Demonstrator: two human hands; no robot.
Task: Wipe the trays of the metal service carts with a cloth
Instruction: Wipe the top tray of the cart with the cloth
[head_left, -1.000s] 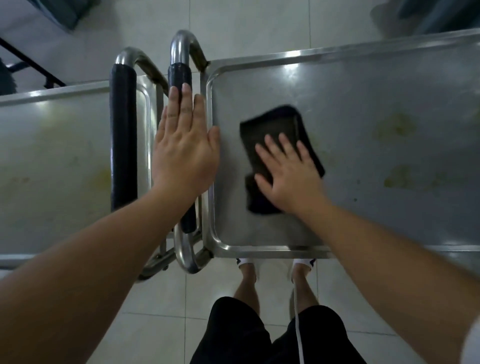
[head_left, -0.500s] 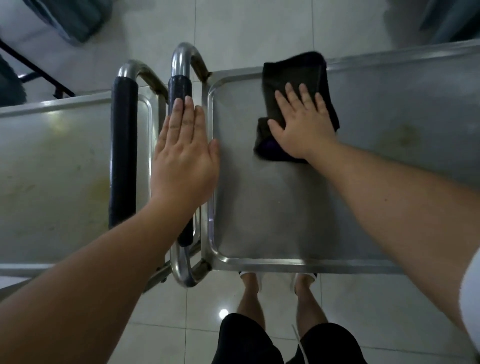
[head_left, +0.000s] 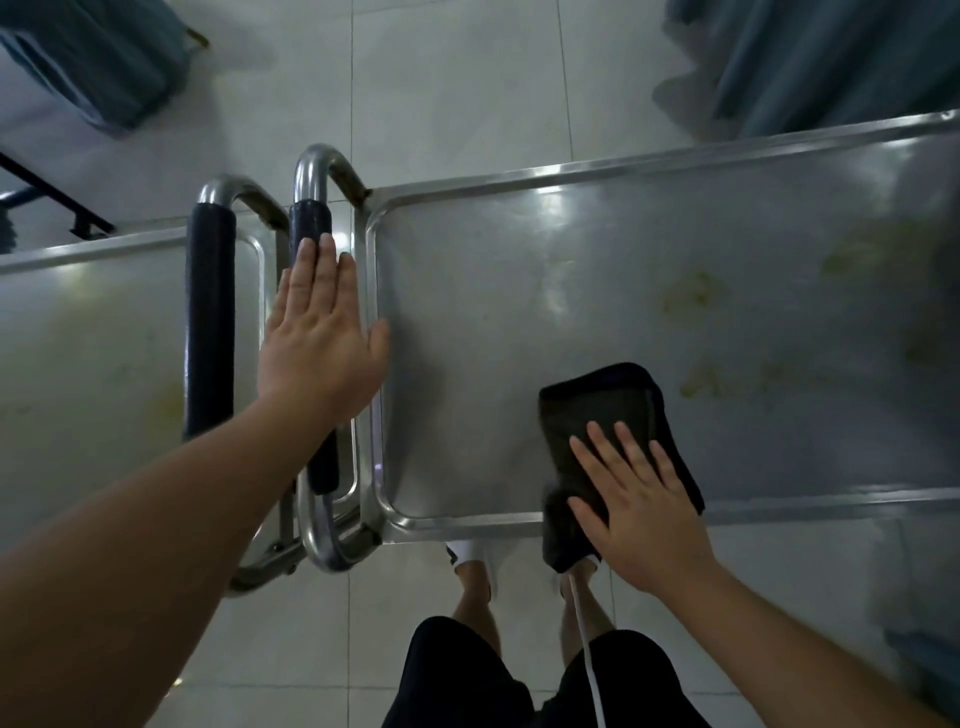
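Observation:
Two metal service carts stand side by side. The right cart's steel tray (head_left: 519, 322) carries yellowish stains (head_left: 691, 296) toward its right half. A folded black cloth (head_left: 602, 415) lies at the tray's near edge, one corner hanging over the rim. My right hand (head_left: 639, 509) presses flat on the cloth with straight fingers. My left hand (head_left: 317, 332) rests flat, fingers straight, on the black-padded handle (head_left: 310, 223) of the right cart. The left cart's tray (head_left: 88, 353) also shows faint stains.
The left cart's padded handle (head_left: 210, 312) stands close beside the right cart's handle. Blue-green fabric hangs at the top left (head_left: 93, 57) and top right (head_left: 810, 62). A black metal frame (head_left: 57, 202) sits at far left. My legs and white shoes (head_left: 467, 553) are below the tray edge on tiled floor.
My right hand has slid the cloth from the tray's far edge back to the near edge and rightward. The left hand stays on the handle.

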